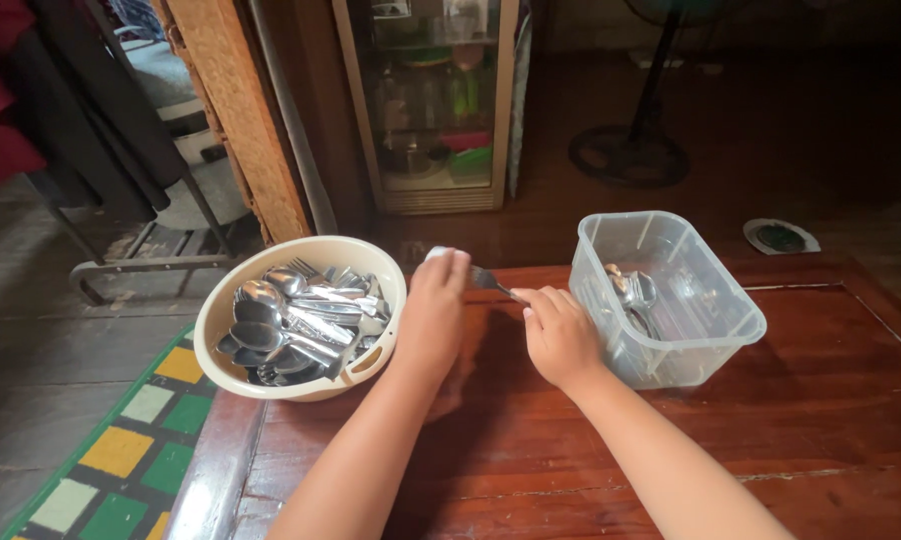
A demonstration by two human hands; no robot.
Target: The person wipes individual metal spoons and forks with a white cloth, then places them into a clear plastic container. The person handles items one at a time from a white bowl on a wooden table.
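Fork (491, 281) held level between both hands, tines pointing left

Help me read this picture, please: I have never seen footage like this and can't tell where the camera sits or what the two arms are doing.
There is no machine here. The camera is worn on a person's head and looks down, so the two bare arms reaching in from the bottom edge are that person's own.

They work over a dark wooden table. On its left stands a cream round bowl heaped with metal spoons and forks. On the right stands a clear plastic tub with a few spoons in it.

Between them, the right hand grips a fork by its handle. The left hand holds something small and white against the fork's head; what it is cannot be told.

Behind the table are a glass-fronted cabinet and a standing fan's base; a chequered mat lies on the floor.
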